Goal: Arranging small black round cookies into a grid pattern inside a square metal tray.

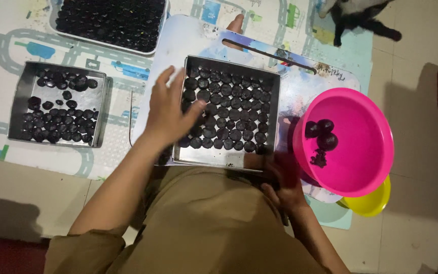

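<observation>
A square metal tray point(276, 96) lies in front of me, nearly filled with rows of flattened dark round pieces point(234, 109). My left hand point(171, 111) is spread open over the tray's left part, palm down, fingers resting on or just above the pieces. My right hand point(282, 185) sits at the tray's near right corner, in shadow, with fingers curled; I cannot tell whether it holds anything. A pink bowl point(361, 162) to the right holds a few dark balls point(323, 133) and crumbs.
A second metal tray point(19, 101) with loose dark pieces sits at the left. A white tray point(155, 43) packed with dark pieces is at the top. A yellow bowl point(376, 203) lies under the pink one. A road-pattern mat point(16, 45) covers the floor. An animal point(356, 18) stands top right.
</observation>
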